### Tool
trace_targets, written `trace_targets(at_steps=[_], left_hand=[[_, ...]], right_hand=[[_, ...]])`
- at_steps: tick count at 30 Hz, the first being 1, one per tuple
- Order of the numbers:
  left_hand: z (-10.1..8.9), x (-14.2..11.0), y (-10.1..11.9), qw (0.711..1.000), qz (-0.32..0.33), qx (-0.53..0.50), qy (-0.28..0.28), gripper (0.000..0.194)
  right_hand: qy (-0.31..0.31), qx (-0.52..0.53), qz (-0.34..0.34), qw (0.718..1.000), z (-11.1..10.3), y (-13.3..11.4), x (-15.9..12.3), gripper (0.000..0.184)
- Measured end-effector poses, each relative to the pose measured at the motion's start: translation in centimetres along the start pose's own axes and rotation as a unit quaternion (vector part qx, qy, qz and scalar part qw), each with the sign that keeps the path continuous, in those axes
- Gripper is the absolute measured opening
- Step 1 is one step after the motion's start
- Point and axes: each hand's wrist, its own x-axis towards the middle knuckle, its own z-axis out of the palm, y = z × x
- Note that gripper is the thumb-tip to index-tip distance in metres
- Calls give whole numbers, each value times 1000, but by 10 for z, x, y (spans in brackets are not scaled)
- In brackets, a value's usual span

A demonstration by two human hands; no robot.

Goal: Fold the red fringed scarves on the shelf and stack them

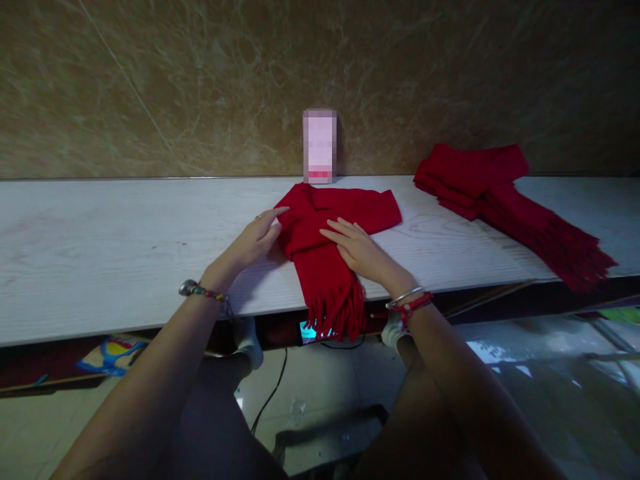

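A red fringed scarf (320,227) lies folded on the white wood-grain board, its fringe hanging over the front edge. At its left edge is my left hand (260,237), fingers reaching onto the cloth and thumb apart from them. My right hand (357,250) rests with stretched fingers on the middle of the scarf. Both hands look open, with nothing gripped. Farther right lies a second red scarf (470,180), folded in layers, its fringed end stretching toward the front edge.
Against the brown marbled wall (200,87) leans a phone-shaped object (320,143), blurred out. The white board (125,247) runs across the view. Below its edge are a lit screen (309,331), a black cable (273,397) and a colourful packet (113,355).
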Motion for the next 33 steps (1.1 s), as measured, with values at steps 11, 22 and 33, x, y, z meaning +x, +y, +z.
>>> trace_targets(at_steps=[11,22,33], left_hand=[[7,14,-16,997,-67,42,-20,51],[16,17,-14,995,-83,49,37,37],[16,20,-3,984,-161,68,25,34]], right_hand=[[-32,74,2,997,-4,-5,0,43],[-34,-67,-96,992,-4,-57,5,31],[-27,-123,-115,985,9,-61,3,35]])
